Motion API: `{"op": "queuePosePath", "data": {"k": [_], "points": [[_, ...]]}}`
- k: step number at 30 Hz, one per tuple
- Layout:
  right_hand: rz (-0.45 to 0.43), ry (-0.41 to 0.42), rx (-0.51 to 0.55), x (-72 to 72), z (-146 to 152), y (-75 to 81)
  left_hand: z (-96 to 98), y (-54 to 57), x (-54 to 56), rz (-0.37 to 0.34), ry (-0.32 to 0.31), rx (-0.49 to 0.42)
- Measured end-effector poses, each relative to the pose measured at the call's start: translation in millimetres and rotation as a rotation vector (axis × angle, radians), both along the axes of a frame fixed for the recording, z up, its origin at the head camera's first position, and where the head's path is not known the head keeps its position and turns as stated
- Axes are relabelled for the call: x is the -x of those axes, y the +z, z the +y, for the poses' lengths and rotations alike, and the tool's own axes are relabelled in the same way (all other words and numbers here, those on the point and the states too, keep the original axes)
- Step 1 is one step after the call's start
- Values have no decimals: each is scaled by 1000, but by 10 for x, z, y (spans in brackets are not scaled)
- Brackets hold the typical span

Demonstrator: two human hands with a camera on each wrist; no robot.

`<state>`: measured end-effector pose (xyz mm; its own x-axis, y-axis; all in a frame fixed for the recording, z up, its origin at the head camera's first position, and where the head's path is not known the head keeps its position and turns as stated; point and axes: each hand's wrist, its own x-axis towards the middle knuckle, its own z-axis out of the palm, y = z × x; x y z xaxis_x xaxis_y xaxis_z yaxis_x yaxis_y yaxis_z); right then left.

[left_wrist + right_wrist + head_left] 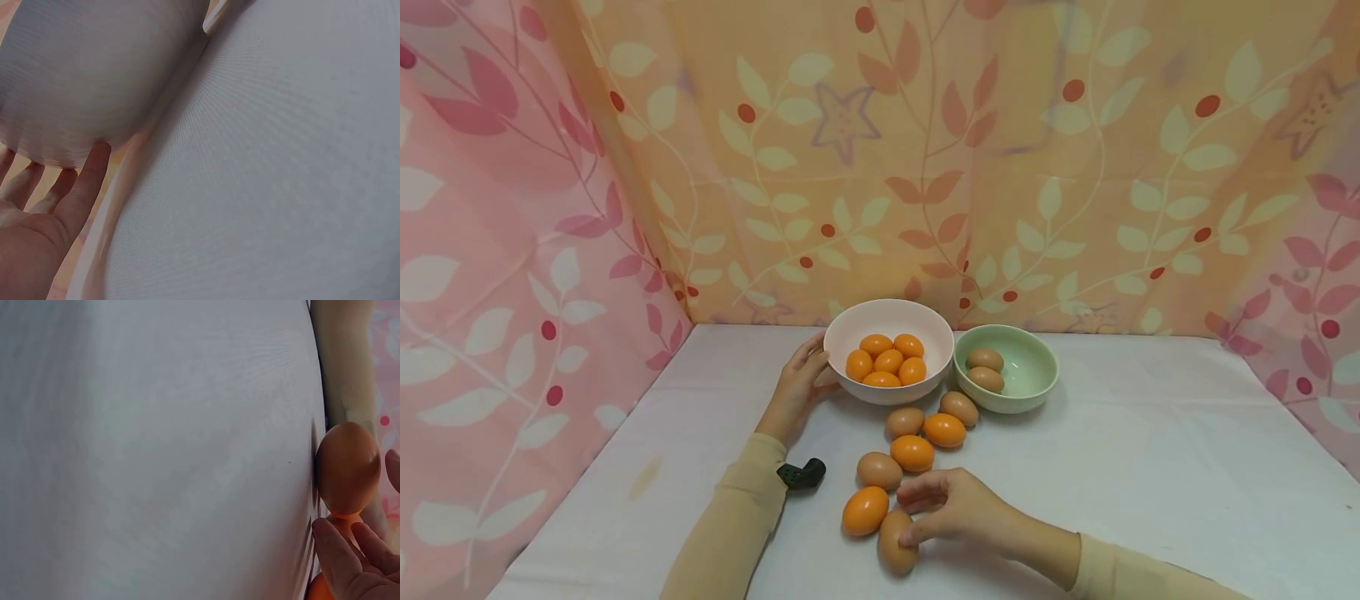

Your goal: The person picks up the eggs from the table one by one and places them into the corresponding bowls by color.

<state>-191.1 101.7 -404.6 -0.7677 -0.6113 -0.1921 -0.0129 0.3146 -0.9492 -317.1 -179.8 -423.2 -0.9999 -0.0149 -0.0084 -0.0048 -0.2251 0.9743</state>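
My left hand (pixel 799 385) rests its extended fingertips on the outer side of a white-pink bowl (pixel 887 320), which holds several orange eggs (pixel 888 361). In the left wrist view, the fingers (pixel 94 169) touch the lower wall of that bowl (pixel 100 69). My right hand (pixel 966 510) is at the nearest brown egg (pixel 895 546), its thumb overlapping the egg in the head view. The right wrist view shows a small gap between the thumb (pixel 394 469) and this egg (pixel 348 469), with the other fingers just beyond its end. An orange egg (pixel 865 511) lies beside it.
A green bowl (pixel 1033 367) with two brown eggs (pixel 985 369) stands against the right side of the pale bowl. More brown eggs (pixel 880 471) and orange eggs (pixel 913 453) trail from the bowls toward the front on the white tablecloth (pixel 1150 450). Patterned curtains (pixel 880 167) enclose the table.
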Motion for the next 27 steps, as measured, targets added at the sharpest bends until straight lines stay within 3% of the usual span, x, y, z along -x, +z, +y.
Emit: {"op": "queuePosePath", "data": {"k": [4,13,27], "points": [[6,9,-8,-18,-12,-1,-2,0,0,6,-9,0],[109,45,-56,-57,-36,16,-2,-7,1,8,-8,11],[69,38,-84,-86,-64,10,-9,-3,1,20,-22,12]]}}
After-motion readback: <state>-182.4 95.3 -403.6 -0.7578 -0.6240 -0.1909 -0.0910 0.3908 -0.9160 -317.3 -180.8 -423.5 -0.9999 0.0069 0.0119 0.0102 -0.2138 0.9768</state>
